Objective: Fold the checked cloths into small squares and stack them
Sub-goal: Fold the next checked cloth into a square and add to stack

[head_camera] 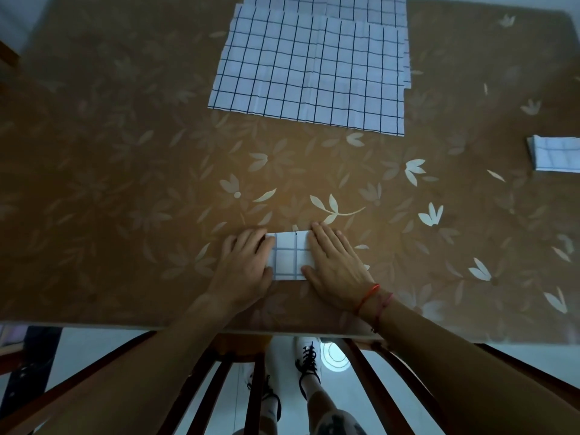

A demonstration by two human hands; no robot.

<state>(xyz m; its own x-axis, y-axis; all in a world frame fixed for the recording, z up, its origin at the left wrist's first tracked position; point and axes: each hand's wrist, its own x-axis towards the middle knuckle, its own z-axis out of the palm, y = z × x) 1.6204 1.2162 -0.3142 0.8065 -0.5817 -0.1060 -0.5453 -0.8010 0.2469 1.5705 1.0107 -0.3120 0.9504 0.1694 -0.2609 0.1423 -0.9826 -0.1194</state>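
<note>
A small folded checked cloth [289, 255], white with dark grid lines, lies flat near the table's front edge. My left hand [246, 265] presses palm-down on its left end. My right hand [332, 265] lies flat over its right end, fingers together. Both hands cover the cloth's ends, so only its middle shows. Farther back, a pile of unfolded checked cloths [310, 67] lies spread flat. At the right edge sits a stack of folded checked squares [555, 153], partly cut off by the frame.
The table [125, 183] has a brown floral cover under glass. Its front edge runs just below my wrists. A wooden chair back [254, 387] stands under the edge, with my shoes visible on the pale floor.
</note>
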